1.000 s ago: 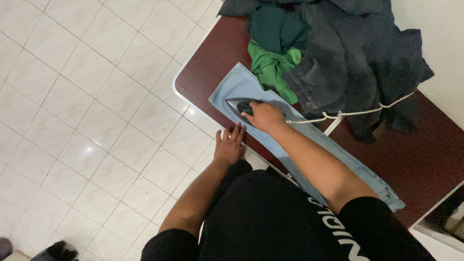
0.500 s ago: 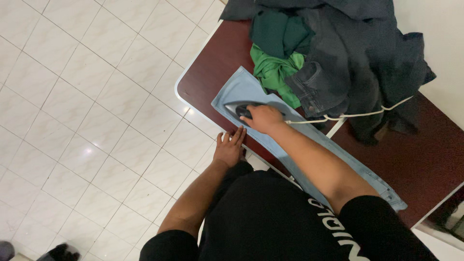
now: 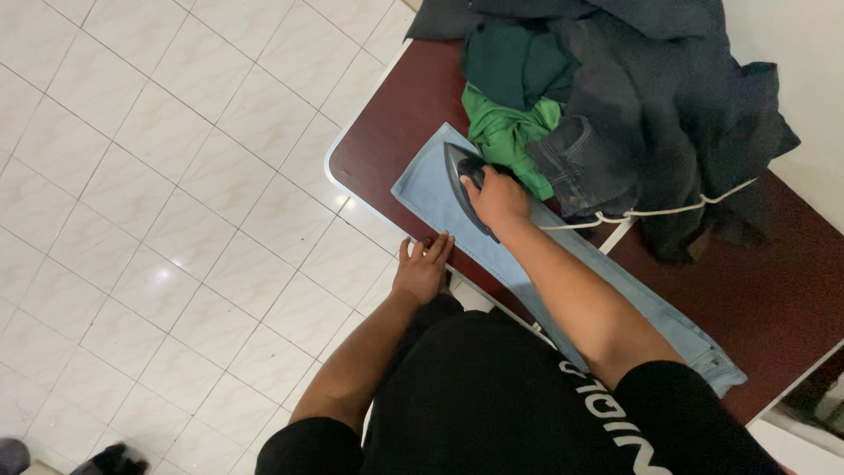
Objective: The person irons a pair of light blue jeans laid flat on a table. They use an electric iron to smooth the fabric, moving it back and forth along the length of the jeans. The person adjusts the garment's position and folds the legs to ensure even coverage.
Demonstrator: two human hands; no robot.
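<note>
Right hand (image 3: 498, 199) is clamped around the handle of a dark iron (image 3: 464, 180), which rests flat on the light blue jeans leg (image 3: 527, 264) beneath it. Left hand (image 3: 422, 268) lies open, fingers flat, on the near edge of that leg. Beyond the right hand sit a green garment (image 3: 505, 132) and dark clothes (image 3: 651, 97) on the maroon table (image 3: 396, 132).

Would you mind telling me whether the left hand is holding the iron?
No, the right hand grips the iron on the light blue jeans, while the left hand lies flat at the table edge.
</note>
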